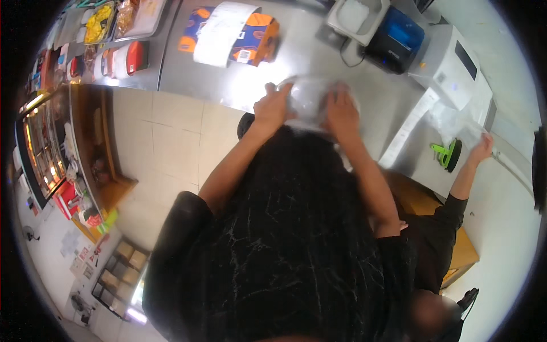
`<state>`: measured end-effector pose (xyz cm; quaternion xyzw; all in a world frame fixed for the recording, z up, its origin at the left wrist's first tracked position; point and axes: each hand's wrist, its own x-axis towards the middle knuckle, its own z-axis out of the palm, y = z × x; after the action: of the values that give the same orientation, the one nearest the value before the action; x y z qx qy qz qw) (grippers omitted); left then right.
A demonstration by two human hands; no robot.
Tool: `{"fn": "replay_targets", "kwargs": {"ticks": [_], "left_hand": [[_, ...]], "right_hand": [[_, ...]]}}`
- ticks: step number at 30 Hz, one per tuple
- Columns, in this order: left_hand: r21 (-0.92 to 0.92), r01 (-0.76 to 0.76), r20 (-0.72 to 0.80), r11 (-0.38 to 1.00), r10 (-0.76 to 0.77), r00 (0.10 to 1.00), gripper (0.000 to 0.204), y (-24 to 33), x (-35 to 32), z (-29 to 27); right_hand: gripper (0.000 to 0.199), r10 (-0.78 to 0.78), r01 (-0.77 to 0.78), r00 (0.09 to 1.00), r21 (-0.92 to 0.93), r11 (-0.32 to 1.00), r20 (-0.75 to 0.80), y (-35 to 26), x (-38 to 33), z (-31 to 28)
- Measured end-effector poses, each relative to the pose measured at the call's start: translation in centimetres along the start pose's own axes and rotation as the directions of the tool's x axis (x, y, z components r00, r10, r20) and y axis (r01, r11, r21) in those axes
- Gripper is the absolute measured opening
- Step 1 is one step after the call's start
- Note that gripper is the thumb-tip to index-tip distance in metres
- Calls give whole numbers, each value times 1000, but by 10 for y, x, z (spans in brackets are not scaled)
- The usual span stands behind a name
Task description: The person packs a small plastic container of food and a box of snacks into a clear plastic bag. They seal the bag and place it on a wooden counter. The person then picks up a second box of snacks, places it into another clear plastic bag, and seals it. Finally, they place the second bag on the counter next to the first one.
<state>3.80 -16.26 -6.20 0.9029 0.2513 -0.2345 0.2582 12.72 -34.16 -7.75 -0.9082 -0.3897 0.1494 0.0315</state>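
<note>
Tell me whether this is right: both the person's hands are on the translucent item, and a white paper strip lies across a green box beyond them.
Wrong on colour: the box is blue and orange, as the head view shows. The paper strip does lie across it, and the left hand and right hand are on the translucent item.

black top [302, 228] | short black sleeves [185, 228] | thin pale vein-like streaks [234, 244]

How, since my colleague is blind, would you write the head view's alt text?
A person's left hand and right hand hold a translucent plastic item at the edge of a metal counter. Beyond it is an orange-and-blue box under a white paper strip; at right, a co-worker's hand is near a green brush.
</note>
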Motion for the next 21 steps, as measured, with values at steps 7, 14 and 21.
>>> {"fn": "replay_targets", "kwargs": {"ticks": [7,14,21], "left_hand": [[121,-32,-20,992,34,999,81,-44,-3,22],[160,-42,-143,986,66,988,75,-74,7,6],[110,-171,-309,979,197,931,52,-107,8,-15]], "right_hand": [[61,132,-81,977,-280,957,168,-44,0,13],[64,267,-194,960,-480,856,89,-87,16,23],[53,46,-202,909,339,919,415,-144,54,-130]]}}
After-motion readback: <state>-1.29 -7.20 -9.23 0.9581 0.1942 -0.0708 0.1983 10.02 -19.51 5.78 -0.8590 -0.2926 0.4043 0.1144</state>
